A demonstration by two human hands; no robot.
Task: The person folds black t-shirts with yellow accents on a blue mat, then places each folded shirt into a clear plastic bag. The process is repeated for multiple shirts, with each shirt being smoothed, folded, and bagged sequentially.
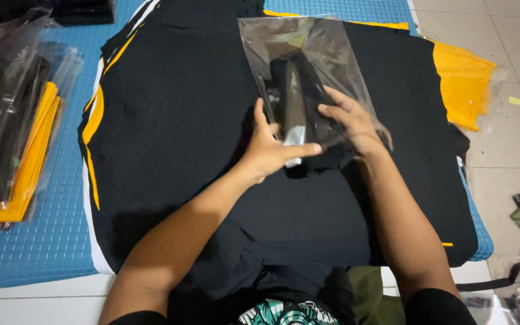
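Both hands work at a clear plastic bag (308, 54) that lies on top of a spread stack of black garments (182, 120). A folded black garment (296, 102) sits partly inside the bag, its lower end showing at the bag's open mouth.

The left hand (272, 147) is closed in a pinch at the bag's mouth: thumb stretched across to the right, index finger raised, the other fingers curled over the edge of the folded garment and the film. The right hand (350, 123) lies over the bag's right side with fingers spread and bent, pressing on the plastic and the garment beneath; whether it grips the film or only rests on it cannot be told.

The stack of black garments covers most of a blue textured mat (37, 241), which lies on a pale tiled floor (513, 144). Yellow and white trim shows along the stack's left edge. A yellow garment (461, 87) lies at the far right of the stack, partly under it. At the left, bagged black and yellow garments (13, 138) are piled on the mat, well apart from the hands.
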